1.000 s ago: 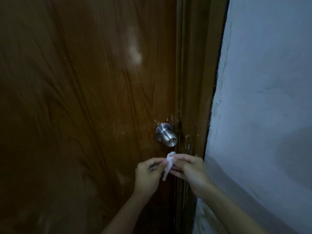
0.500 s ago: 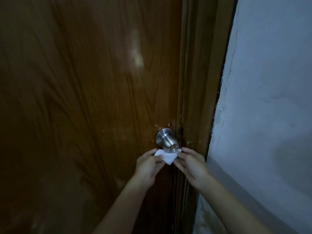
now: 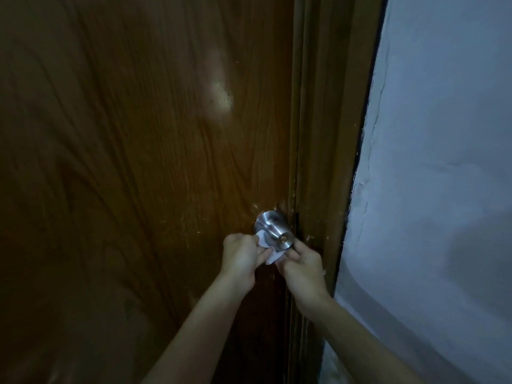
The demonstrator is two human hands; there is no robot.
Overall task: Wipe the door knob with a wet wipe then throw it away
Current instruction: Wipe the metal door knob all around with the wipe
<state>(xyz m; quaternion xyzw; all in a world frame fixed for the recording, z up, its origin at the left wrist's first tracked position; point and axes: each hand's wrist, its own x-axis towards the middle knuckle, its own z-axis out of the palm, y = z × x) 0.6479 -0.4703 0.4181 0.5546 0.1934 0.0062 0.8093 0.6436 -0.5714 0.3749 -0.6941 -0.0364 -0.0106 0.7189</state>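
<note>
both hands, left (image 3: 240, 254) and right (image 3: 300, 260), pinch the wipe (image 3: 270, 249) stretched under the knob (image 3: 274, 234), likely to cradle its underside.

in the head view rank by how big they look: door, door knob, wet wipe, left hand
1. door
2. left hand, though it is nearer the camera than the knob
3. door knob
4. wet wipe, partly hidden by both hands, so its full size is unsure
</note>
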